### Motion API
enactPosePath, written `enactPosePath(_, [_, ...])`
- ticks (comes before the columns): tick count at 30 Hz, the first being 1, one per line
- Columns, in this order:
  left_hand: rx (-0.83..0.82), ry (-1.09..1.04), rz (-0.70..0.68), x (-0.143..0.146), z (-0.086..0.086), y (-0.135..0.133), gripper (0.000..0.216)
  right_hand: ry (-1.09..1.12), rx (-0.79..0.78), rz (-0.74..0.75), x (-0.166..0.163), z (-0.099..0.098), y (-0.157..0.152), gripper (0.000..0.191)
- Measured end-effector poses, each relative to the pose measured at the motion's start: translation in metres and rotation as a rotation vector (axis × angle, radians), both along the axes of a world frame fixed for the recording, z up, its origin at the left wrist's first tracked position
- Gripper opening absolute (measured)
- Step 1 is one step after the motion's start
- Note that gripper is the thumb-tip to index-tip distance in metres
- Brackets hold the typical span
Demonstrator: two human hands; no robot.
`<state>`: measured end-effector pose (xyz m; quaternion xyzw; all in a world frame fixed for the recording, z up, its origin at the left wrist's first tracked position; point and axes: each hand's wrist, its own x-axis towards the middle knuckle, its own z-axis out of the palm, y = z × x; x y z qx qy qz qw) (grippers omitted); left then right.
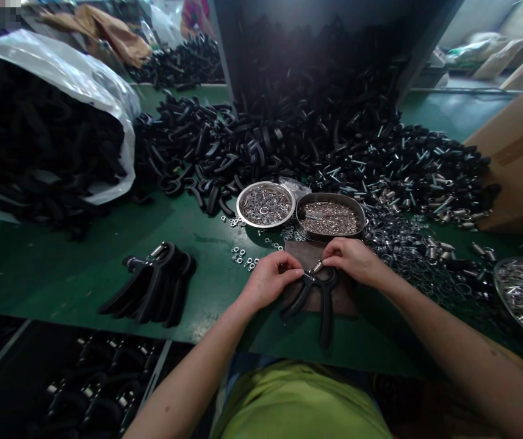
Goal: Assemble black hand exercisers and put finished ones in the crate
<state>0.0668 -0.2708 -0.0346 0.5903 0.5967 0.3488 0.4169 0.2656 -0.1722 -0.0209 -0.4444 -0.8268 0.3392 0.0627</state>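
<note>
A black hand grip [326,311] with two legs lies in front of me, its legs pointing toward my body. A small silver coil spring [317,266] sits at its top end, tilted up to the right. My left hand [273,277] is closed, thumb and forefinger pinching at the left side of the grip's top beside a thin metal rod [309,276]. With thumb and fingertips together, my right hand [350,256] pinches the upper end of the spring. Fingertips hide the exact contact points. A brown pad [300,253] lies beneath.
Ahead stand a round metal bowl [241,214] and an oval tin [304,235] of small metal parts. Several finished-looking hand grips [155,286] lie left. Black handles [261,143] are heaped behind; springs and rings [407,256], a carton [522,164] and a parts bowl [499,286] lie right.
</note>
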Motion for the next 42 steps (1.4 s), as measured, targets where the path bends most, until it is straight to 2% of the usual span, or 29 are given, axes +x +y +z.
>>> enactPosePath(3, [0.09, 0.073, -0.068, 0.006, 0.002, 0.003, 0.008, -0.028, -0.108, 0.016, -0.003, -0.001, 0.005, 0.002])
enactPosePath(7, [0.128, 0.155, -0.183, 0.019, -0.001, 0.007, 0.006, 0.028, -0.104, 0.05, -0.001, -0.005, 0.002, 0.003])
enactPosePath(11, [0.135, 0.259, -0.217, 0.029, -0.005, 0.009, 0.006, 0.109, 0.106, -0.011, 0.02, -0.004, -0.016, 0.012])
enactPosePath(14, [0.126, 0.273, -0.214, 0.031, -0.006, 0.01, 0.007, 0.074, 0.257, -0.093, 0.054, -0.001, -0.033, 0.012])
enactPosePath(19, [0.093, 0.26, -0.222, 0.033, -0.006, 0.014, 0.007, -0.17, 0.467, -0.222, 0.123, -0.016, -0.056, 0.026])
enactPosePath(23, [0.025, 0.272, -0.188, 0.036, -0.007, 0.017, 0.006, -0.397, 0.577, -0.282, 0.149, -0.035, -0.069, 0.036])
enactPosePath(27, [0.045, 0.267, -0.198, 0.037, -0.007, 0.017, 0.004, -0.505, 0.636, -0.242, 0.148, -0.042, -0.073, 0.03])
enactPosePath(31, [0.078, 0.289, -0.24, 0.038, -0.003, 0.016, 0.003, -0.547, 0.655, -0.265, 0.136, -0.029, -0.072, 0.029])
enactPosePath(33, [0.058, 0.317, -0.249, 0.038, -0.001, 0.017, 0.003, -0.465, 0.591, -0.3, 0.125, -0.011, -0.075, 0.03])
enactPosePath(37, [0.024, 0.361, -0.255, 0.04, 0.003, 0.019, 0.005, -0.066, 0.44, -0.323, 0.095, 0.025, -0.088, 0.037])
enactPosePath(39, [0.02, 0.364, -0.255, 0.041, 0.003, 0.02, 0.005, 0.073, 0.444, -0.329, 0.082, 0.031, -0.092, 0.04])
enactPosePath(42, [0.022, 0.348, -0.242, 0.04, 0.002, 0.019, 0.004, 0.008, 0.434, -0.24, 0.073, 0.025, -0.091, 0.038])
